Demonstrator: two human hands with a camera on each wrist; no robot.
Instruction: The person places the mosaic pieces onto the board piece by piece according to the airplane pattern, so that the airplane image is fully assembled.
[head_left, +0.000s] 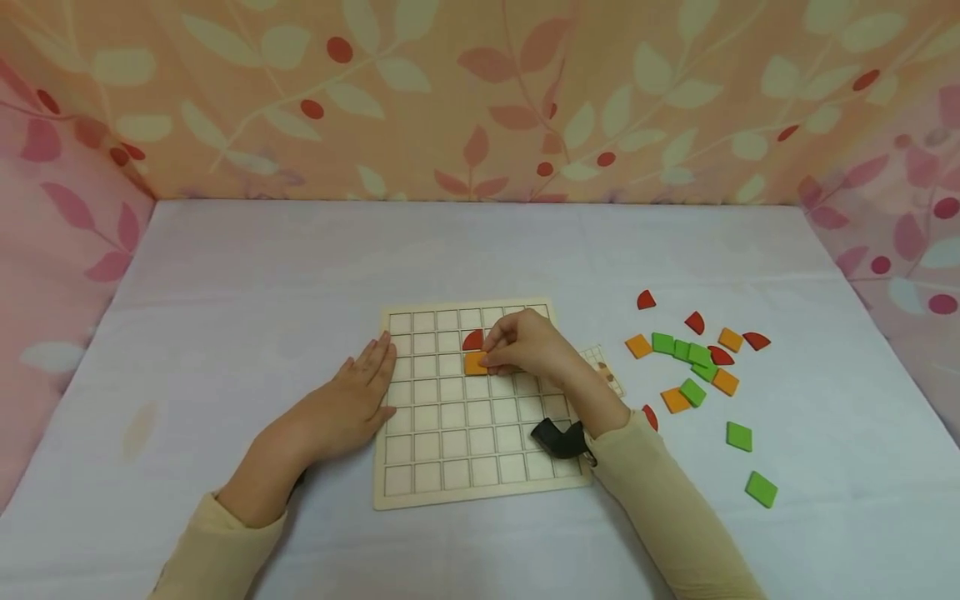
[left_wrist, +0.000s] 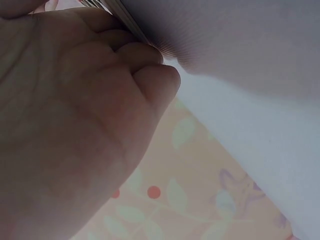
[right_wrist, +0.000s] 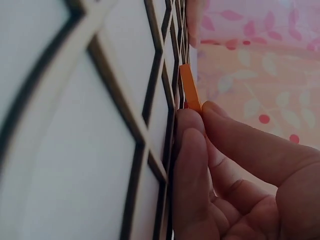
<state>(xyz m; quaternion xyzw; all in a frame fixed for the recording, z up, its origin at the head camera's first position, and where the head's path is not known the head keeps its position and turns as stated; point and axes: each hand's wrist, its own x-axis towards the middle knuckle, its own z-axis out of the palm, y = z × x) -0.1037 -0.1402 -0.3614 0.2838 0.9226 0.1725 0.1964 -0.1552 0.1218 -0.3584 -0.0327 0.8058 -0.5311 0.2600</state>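
Orange tile (head_left: 474, 364) pinched by right hand (head_left: 532, 343); left hand (head_left: 345, 412) outstretched; green tiles (head_left: 738, 437) head-view only.

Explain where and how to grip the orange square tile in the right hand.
Pinch the orange square tile by its right edge, coming from the right, as the right hand does. It is thin and flat, so a light pinch should suit; the red quarter-circle tile just beyond probably makes the far side awkward.

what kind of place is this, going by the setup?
Probably a makeshift tabletop booth: leaf-print panels enclose the back and both sides of a white-covered table, which holds a grid board and small coloured pieces.
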